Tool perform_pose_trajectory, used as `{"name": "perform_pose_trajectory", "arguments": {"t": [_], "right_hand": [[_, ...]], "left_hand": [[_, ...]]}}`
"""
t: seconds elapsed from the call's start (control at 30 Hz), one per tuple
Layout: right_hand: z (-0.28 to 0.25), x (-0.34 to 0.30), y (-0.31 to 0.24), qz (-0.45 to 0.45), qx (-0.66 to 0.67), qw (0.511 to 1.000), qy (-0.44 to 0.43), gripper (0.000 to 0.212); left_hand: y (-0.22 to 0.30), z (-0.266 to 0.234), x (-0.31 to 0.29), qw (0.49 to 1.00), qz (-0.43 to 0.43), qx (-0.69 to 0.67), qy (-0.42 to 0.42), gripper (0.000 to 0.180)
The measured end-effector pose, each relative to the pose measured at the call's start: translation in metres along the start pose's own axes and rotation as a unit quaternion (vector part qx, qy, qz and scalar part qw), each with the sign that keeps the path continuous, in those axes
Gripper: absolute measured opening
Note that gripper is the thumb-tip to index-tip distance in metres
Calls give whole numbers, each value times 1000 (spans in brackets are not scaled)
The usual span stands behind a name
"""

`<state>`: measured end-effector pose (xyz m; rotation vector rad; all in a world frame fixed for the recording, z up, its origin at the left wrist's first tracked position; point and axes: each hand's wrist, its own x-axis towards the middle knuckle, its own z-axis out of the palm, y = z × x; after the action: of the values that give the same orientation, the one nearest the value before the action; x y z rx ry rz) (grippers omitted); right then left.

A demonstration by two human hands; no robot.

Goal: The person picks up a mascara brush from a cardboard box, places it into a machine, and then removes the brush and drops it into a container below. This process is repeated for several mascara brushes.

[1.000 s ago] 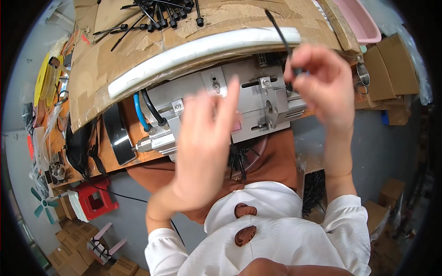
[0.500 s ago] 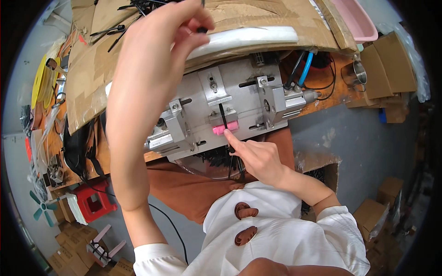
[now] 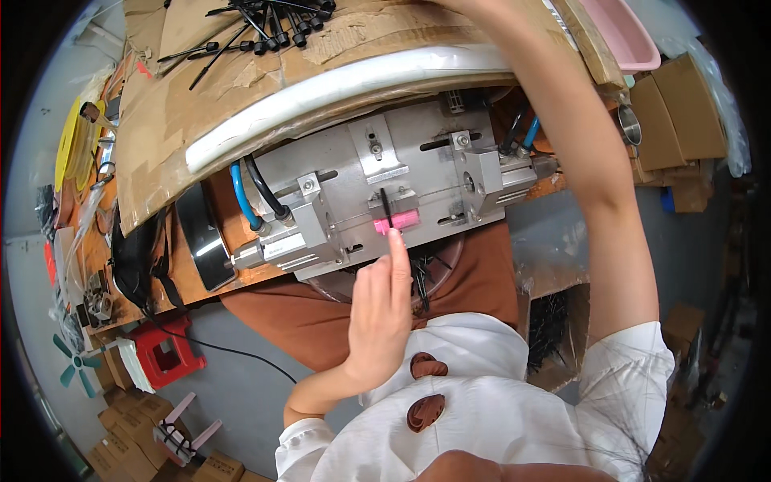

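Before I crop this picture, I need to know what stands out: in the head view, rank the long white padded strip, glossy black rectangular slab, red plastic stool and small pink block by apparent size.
1. Long white padded strip
2. Glossy black slab and red stool: too alike to rank
3. Small pink block

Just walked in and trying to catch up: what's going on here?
A person sits at a metal fixture. Their left hand has its index finger extended to the near end of a thin black rod, which lies across a pink block on the fixture. The right forearm extends past the top edge, so the right hand is out of view. More black rods lie in a loose pile on the cardboard beyond.
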<state>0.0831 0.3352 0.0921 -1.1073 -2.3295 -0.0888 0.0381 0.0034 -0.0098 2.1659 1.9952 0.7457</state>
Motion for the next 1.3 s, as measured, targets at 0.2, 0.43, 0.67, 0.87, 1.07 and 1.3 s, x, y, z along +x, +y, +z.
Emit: {"name": "perform_pose_trajectory", "arguments": {"t": [0.2, 0.43, 0.67, 0.87, 1.07, 1.3], "right_hand": [[-79, -45, -14, 41, 343, 934, -87, 19], [-70, -195, -35, -34, 396, 916, 44, 22], [-17, -300, -81, -43, 266, 963, -25, 60], [4, -290, -91, -50, 281, 957, -52, 64], [-11, -285, -85, -52, 256, 961, -87, 65], [-47, -167, -41, -157, 137, 976, 55, 16]], "left_hand": [[1, 12, 9, 998, -8, 60, -21, 72], [-4, 2, 8, 997, -12, 43, -59, 69], [-103, -85, 148, 961, 19, 143, 237, 23], [-192, -112, 200, 988, 48, 90, 115, 19], [-176, -133, 170, 997, 24, 59, 51, 17], [-157, -125, 158, 994, 6, 42, 103, 15]]}}
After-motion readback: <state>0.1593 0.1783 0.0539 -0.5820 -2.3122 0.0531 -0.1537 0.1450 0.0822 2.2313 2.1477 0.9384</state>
